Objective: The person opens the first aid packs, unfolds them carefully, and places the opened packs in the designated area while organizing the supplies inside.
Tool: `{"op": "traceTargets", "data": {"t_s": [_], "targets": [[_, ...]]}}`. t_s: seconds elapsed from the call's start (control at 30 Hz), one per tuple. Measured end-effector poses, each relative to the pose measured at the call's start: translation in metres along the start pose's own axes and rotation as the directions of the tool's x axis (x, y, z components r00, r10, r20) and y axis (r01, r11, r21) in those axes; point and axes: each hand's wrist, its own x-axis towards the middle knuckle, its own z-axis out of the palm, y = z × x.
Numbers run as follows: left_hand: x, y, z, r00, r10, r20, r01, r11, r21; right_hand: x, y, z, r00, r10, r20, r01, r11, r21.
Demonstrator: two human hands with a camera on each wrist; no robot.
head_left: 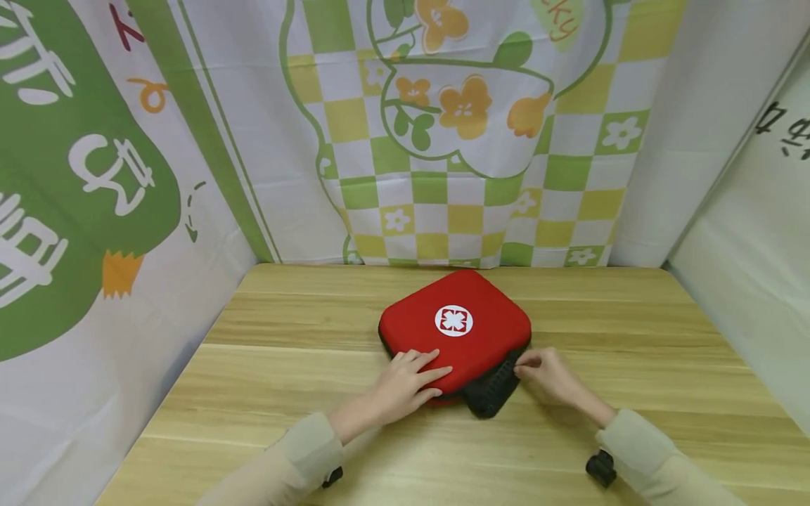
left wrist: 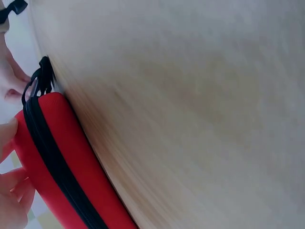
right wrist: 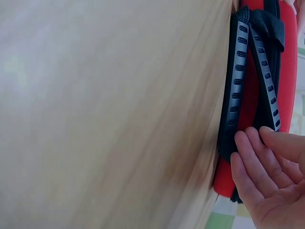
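Note:
A red zipped first-aid case (head_left: pixel 411 320) with a white round emblem lies closed on the table, turned at an angle. My left hand (head_left: pixel 408 386) rests on its near left corner, fingers spread over the lid. On the near right side, two black ribbed carry handles (right wrist: pixel 238 71) stick out. My right hand (right wrist: pixel 267 176) pinches with thumb and fingertips at the lower end of these handles, close to the zipper; its fingers hide most of what lies between them. Along the case's side the black zipper band (left wrist: pixel 57 162) runs closed in the left wrist view.
The wooden table (head_left: pixel 285 393) has light striped grain. Behind it hangs a green and yellow checked cloth (head_left: pixel 462 218), with printed curtains on both sides. Black wrist devices show below the sleeves, such as the camera (head_left: pixel 601 467) at the right wrist.

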Motion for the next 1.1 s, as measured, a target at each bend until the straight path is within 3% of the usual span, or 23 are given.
{"op": "traceTargets", "data": {"t_s": [0.23, 0.57, 0.73, 0.8, 0.9, 1.1], "targets": [[0.004, 0.012, 0.000, 0.999, 0.049, -0.004, -0.049, 0.999, -0.020, 0.007, 0.009, -0.010, 0.999, -0.042, -0.032, 0.042, 0.999, -0.007], [0.010, 0.022, 0.004, 0.995, 0.100, 0.005, -0.100, 0.995, -0.028, 0.025, 0.022, -0.017, 0.999, 0.024, -0.036, -0.027, 0.996, -0.089], [0.013, 0.026, 0.005, 0.992, 0.125, 0.010, -0.125, 0.992, -0.034, 0.033, 0.025, -0.021, 0.999, 0.016, -0.029, -0.017, 0.999, -0.038], [0.014, 0.027, 0.005, 0.991, 0.136, 0.012, -0.135, 0.990, -0.038, 0.037, 0.035, -0.021, 0.999, -0.043, -0.021, 0.044, 0.999, 0.015], [0.016, 0.028, 0.005, 0.987, 0.157, 0.022, -0.155, 0.987, -0.047, 0.042, 0.040, -0.022, 0.998, -0.068, -0.006, 0.068, 0.997, 0.038], [0.021, 0.030, 0.004, 0.981, 0.180, 0.075, -0.175, 0.982, -0.071, 0.049, 0.026, -0.021, 1.000, 0.001, -0.010, -0.002, 0.998, -0.058]]}}
